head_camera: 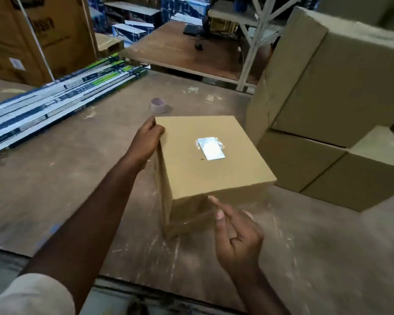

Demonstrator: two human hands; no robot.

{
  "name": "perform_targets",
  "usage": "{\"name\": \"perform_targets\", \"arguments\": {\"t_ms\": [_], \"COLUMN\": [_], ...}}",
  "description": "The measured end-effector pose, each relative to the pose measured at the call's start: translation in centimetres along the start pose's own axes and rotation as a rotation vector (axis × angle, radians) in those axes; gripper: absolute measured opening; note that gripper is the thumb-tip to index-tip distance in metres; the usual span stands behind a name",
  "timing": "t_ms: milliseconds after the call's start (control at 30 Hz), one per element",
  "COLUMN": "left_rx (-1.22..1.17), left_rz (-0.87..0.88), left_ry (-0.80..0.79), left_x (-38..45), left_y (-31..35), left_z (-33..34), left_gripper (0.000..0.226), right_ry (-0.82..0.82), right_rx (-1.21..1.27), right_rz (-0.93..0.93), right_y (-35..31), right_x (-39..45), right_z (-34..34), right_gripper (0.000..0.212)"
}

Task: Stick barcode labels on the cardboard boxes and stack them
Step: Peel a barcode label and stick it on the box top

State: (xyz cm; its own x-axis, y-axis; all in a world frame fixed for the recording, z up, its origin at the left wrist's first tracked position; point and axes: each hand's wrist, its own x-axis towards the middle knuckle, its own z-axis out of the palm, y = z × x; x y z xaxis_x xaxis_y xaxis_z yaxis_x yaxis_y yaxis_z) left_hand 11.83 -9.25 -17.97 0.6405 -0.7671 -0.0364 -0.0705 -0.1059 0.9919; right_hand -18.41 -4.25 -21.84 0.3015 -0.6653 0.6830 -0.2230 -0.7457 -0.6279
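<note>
A plain cardboard box (205, 173) stands on the worn wooden table (77, 178) in the middle of the head view. A shiny white barcode label (210, 148) is stuck on its top face under clear tape. My left hand (146, 146) grips the box's far left top corner, thumb on top. My right hand (234, 235) is at the box's near side with fingers straight, fingertips touching the front face just under the top edge. To the right stands a stack of cardboard boxes (328, 105), the upper ones resting on a lower row (309, 169).
A roll of clear tape (158, 105) lies on the table just beyond the box. Several long flat printed cartons (55, 103) lie along the left side. Behind are a second table (180, 48), a white metal rack (253, 42) and large cartons (32, 30).
</note>
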Motion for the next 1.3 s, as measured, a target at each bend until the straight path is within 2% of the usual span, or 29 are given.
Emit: {"name": "perform_targets", "arguments": {"t_ms": [67, 133, 200, 267, 300, 333, 400, 433, 500, 600, 667, 800, 867, 933, 1000, 1067, 1133, 1233, 1300], "left_rx": [0.076, 0.135, 0.261, 0.459, 0.528, 0.555, 0.568, 0.576, 0.569, 0.556, 0.596, 0.701, 0.736, 0.726, 0.669, 0.668, 0.801, 0.95, 0.902], "left_rz": [0.005, -0.012, -0.016, 0.007, 0.033, 0.053, 0.047, 0.029, 0.002, -0.033, -0.023, 0.066, 0.135, 0.233, 0.322, 0.395, 0.448, 0.453, 0.475], "left_ry": [0.074, 0.107, 0.104, 0.102, 0.099, 0.101, 0.086, 0.072, 0.052, -0.019, -0.077, -0.076, -0.034, 0.005, -0.037, -0.167, -0.279, -0.367, -0.331], "left_x": [-1.8, -3.8, -6.0, -8.4, -9.5, -10.4, -12.1, -13.1, -14.7, -17.2, -18.0, -18.0, -17.7, -17.3, -16.6, -15.6, -14.3, -13.1, -12.9], "left_y": [1.1, 2.1, 2.3, 2.4, 2.6, 2.8, 3.9, 4.6, 5.3, 4.6, 4.1, 3.9, 3.9, 3.8, 4.0, 4.3, 4.4, 4.5, 4.2], "left_z": [2.0, 3.5, 5.1, 6.1, 6.4, 6.4, 6.4, 6.4, 7.0, 8.6, 9.3, 9.6, 9.4, 9.3, 9.3, 10.0, 11.1, 12.1, 11.9], "left_gripper": [0.034, 0.051, 0.071, 0.08, 0.08, 0.08, 0.082, 0.084, 0.08, 0.069, 0.079, 0.074, 0.07, 0.062, 0.052, 0.05, 0.056, 0.065, 0.063], "right_ry": [0.115, 0.155, -0.016, -0.233, -0.292, -0.327, -0.288, -0.233, -0.11, -0.021, -0.029, -0.1, -0.066, -0.015, -0.022, -0.093, -0.244, -0.495, -0.613], "right_rx": [-0.059, -0.138, -0.106, 0.127, 0.262, 0.356, 0.371, 0.353, 0.293, 0.252, 0.222, 0.118, 0.093, 0.041, 0.023, 0.059, -0.016, -0.255, -0.35], "right_rz": [0.03, 0.184, 0.462, 0.724, 0.794, 0.815, 0.736, 0.711, 0.693, 0.721, 0.75, 0.719, 0.71, 0.648, 0.571, 0.507, 0.419, 0.289, 0.277], "right_y": [3.0, 5.8, 8.0, 8.8, 8.8, 8.3, 7.1, 6.7, 6.4, 7.0, 6.7, 5.2, 4.1, 2.8, 1.7, 1.2, 1.6, 2.9, 4.0], "right_x": [2.1, 4.8, 6.8, 7.9, 8.0, 7.7, 6.3, 5.4, 3.6, 1.6, 0.9, 0.9, 1.4, 2.3, 3.7, 5.5, 7.5, 10.4, 11.5], "right_z": [-3.3, -6.0, -8.1, -9.0, -9.1, -9.2, -9.6, -10.2, -12.0, -15.4, -17.2, -19.2, -19.8, -20.2, -19.5, -17.6, -15.1, -11.7, -9.8], "right_gripper": [0.026, 0.03, 0.049, 0.068, 0.066, 0.053, 0.02, 0.017, 0.027, 0.013, 0.009, 0.01, 0.012, 0.004, 0.002, 0.003, 0.012, 0.048, 0.072]}}
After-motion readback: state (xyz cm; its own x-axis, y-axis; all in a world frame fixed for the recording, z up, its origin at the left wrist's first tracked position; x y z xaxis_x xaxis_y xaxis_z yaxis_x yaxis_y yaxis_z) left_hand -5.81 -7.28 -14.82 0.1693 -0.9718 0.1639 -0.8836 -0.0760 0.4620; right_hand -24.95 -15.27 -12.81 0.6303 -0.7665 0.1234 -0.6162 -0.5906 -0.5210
